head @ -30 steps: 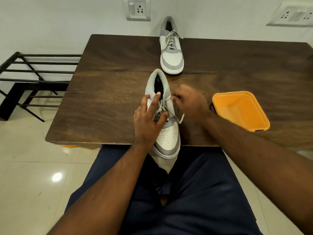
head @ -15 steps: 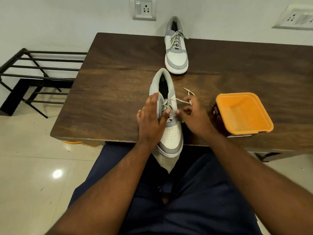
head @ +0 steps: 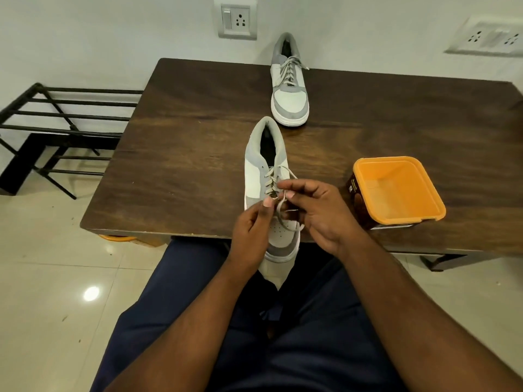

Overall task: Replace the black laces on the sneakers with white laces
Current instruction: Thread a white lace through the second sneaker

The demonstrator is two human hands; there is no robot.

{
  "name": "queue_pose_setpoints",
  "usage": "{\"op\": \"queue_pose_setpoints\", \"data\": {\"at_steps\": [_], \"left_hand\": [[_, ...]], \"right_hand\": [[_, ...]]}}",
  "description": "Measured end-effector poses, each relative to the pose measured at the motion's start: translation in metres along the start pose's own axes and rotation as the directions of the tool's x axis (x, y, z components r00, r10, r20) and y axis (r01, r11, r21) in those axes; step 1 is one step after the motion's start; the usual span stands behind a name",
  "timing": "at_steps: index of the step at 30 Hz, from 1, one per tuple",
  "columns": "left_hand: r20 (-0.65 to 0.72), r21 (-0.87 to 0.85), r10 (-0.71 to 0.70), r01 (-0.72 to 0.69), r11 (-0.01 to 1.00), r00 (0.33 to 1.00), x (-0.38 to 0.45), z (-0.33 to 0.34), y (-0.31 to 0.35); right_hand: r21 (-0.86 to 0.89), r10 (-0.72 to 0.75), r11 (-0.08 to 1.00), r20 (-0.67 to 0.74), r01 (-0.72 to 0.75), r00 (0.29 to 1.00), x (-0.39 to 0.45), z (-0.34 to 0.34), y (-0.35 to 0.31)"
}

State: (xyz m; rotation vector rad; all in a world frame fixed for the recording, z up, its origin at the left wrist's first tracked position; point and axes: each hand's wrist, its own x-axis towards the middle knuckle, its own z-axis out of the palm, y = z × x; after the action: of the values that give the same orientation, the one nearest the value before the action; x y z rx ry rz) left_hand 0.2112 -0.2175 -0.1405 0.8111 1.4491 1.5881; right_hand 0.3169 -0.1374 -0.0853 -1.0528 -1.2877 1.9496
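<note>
Head view shows your dark wooden table filling most of the frame, with your legs in navy trousers below its near edge. Beyond the table's left edge a black metal rack stands on the pale tiled floor.

Your near sneaker lies at the middle of the table's near edge, toe hanging over that edge toward you, heel pointing to the far edge. It is white and grey, with pale grey-white laces crossing its eyelets and no black lace visible on it. The second sneaker sits at the far edge, just beyond the first one's heel, lying the same way and laced in the same pale colour, with its lace ends loose at the top.

An open orange tub with a brown side sits near the table's near edge, to the right of the near sneaker and apart from it.

Your right hand is over the shoe's lower eyelets, fingers curled, pinching a lace end. Your left hand is just beside it on the shoe's left flank, thumb and forefinger pinched on the lace too. A loop of lace hangs between them over the toe box.
</note>
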Motion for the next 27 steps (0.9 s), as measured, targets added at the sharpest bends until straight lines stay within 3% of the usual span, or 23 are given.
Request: {"op": "queue_pose_setpoints", "data": {"at_steps": [3,6,8,10,11,12,15,17,19,20,23,24,25,27], "left_hand": [[0.059,0.044,-0.01,0.008,0.999,0.998,-0.002,-0.004,0.007],[0.016,-0.008,-0.042,0.043,0.999,0.999,0.0,-0.012,0.017],[-0.029,-0.003,-0.059,0.059,0.998,0.998,0.005,-0.018,0.025],[-0.012,0.102,-0.048,0.049,0.994,0.999,0.013,-0.022,0.033],[0.02,0.161,-0.039,0.035,0.986,0.999,0.016,-0.022,0.038],[0.043,0.197,-0.034,0.024,0.98,0.998,0.019,-0.023,0.042],[0.028,0.215,-0.057,0.05,0.975,0.998,0.026,-0.034,0.047],[0.001,0.229,-0.068,0.065,0.971,0.998,0.028,-0.047,0.047],[-0.046,0.254,-0.044,0.054,0.966,0.998,0.031,-0.058,0.045],[-0.063,0.263,-0.036,0.051,0.963,0.997,0.032,-0.06,0.044],[-0.041,0.274,-0.032,0.042,0.961,0.999,0.034,-0.051,0.045],[-0.012,0.277,-0.035,0.037,0.96,0.999,0.035,-0.045,0.046],[0.017,0.267,-0.037,0.031,0.963,0.999,0.036,-0.039,0.048],[0.04,0.206,-0.053,0.044,0.978,0.998,0.041,-0.034,0.053]], "right_hand": [[0.015,-0.034,0.999,-0.124,0.037,0.992,0.01,0.003,-0.003],[-0.091,-0.056,0.995,-0.185,0.039,0.981,0.017,-0.003,-0.003],[-0.329,-0.128,0.941,-0.141,0.076,0.982,0.019,-0.009,-0.001],[-0.618,-0.271,0.756,0.003,0.215,0.962,0.019,-0.008,0.0],[-0.659,-0.315,0.696,0.078,0.285,0.946,0.02,-0.006,0.001],[-0.634,-0.323,0.705,0.11,0.316,0.94,0.021,-0.003,0.003],[-0.526,-0.338,0.808,-0.043,0.266,0.94,0.03,-0.012,0.006],[-0.567,-0.388,0.795,-0.204,0.214,0.899,0.035,-0.027,0.005],[-0.638,-0.421,0.749,-0.252,0.177,0.871,0.039,-0.042,0.003],[-0.697,-0.434,0.696,-0.216,0.173,0.874,0.04,-0.044,0.002],[-0.814,-0.415,0.498,0.077,0.297,0.907,0.036,-0.026,0.004],[-0.803,-0.364,0.502,0.141,0.322,0.921,0.036,-0.017,0.007],[-0.752,-0.312,0.577,0.157,0.319,0.937,0.034,-0.01,0.009],[-0.566,-0.271,0.785,0.054,0.253,0.961,0.033,-0.001,0.01]]}}
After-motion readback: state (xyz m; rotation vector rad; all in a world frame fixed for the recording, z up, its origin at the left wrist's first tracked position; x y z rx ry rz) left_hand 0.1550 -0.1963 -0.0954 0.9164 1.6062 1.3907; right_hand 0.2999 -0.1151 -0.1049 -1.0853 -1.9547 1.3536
